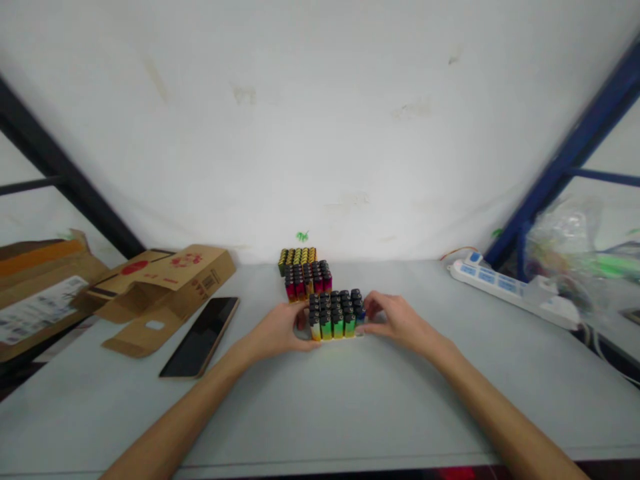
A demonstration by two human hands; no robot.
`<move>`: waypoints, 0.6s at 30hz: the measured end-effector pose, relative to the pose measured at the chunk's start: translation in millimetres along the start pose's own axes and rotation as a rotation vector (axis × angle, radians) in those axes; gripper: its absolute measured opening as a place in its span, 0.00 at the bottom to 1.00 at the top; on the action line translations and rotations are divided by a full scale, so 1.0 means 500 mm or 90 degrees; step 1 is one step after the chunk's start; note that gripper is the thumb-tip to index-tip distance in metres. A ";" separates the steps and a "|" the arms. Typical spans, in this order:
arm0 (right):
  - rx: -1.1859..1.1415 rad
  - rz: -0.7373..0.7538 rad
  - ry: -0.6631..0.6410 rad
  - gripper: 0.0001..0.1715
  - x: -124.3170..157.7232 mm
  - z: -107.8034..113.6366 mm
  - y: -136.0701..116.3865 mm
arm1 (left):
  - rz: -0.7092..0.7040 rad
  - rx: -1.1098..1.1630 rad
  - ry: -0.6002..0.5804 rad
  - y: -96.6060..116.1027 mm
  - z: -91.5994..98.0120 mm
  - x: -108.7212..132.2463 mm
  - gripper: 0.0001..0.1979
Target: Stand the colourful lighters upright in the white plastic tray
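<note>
A block of upright cigarette lighters point(338, 323) stands in several rows on the table, with black tops and green, white and yellow bodies. My left hand point(283, 328) presses its left end, thumb at the front corner and fingers partly hidden behind. At the right end, my right hand point(391, 321) curls its thumb and fingers around a bluish lighter point(360, 316) at the edge of the rows. Just behind stands a group of dark-red lighters point(309, 280). Farther back, close to the wall, is a group with yellow and green colours point(298, 257).
On the left lie a phone point(201, 338), an opened cardboard box point(187, 270) and another carton point(40, 310). A white power strip point(515, 292) runs along the right side, near a clear plastic bag point(565, 243). The wall point(320, 133) bounds the table point(310, 413) at the back.
</note>
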State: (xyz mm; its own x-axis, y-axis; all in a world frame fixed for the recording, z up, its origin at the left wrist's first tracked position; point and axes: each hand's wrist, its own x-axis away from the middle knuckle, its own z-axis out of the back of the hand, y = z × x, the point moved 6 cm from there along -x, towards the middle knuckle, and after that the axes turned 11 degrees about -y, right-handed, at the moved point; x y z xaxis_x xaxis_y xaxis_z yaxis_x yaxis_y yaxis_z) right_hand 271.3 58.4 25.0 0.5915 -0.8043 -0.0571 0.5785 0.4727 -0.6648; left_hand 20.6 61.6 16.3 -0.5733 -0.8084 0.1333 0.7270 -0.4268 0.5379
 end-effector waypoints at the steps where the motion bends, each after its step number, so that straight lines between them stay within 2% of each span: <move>1: 0.019 -0.002 0.017 0.33 -0.001 -0.003 0.007 | 0.005 -0.005 0.005 0.001 0.000 -0.001 0.25; 3: 0.051 0.005 0.040 0.54 -0.005 -0.015 0.020 | 0.011 -0.012 0.011 0.003 0.000 -0.003 0.24; 5: 0.067 0.020 0.032 0.64 -0.013 -0.036 0.032 | 0.015 -0.024 0.016 0.003 0.001 -0.004 0.23; 9: 0.078 0.034 0.010 0.57 -0.038 -0.075 0.045 | 0.018 -0.038 0.010 -0.004 0.010 0.000 0.23; 14: 0.092 0.052 0.033 0.49 -0.069 -0.095 0.031 | 0.032 -0.041 -0.007 -0.022 0.033 0.016 0.22; 16: 0.091 0.056 0.039 0.49 -0.080 -0.100 0.026 | 0.035 -0.025 -0.012 -0.030 0.042 0.022 0.22; 18: 0.082 0.058 0.051 0.55 -0.090 -0.103 0.025 | 0.053 -0.028 -0.005 -0.041 0.050 0.027 0.23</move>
State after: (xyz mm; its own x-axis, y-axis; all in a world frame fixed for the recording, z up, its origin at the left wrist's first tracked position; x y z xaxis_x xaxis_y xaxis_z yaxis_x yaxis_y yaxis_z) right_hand 223.4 82.0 -19.1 0.6015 -0.7793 -0.1757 0.5941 0.5833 -0.5539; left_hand -11.4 69.6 28.2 -0.5135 -0.8386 0.1820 0.7876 -0.3764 0.4878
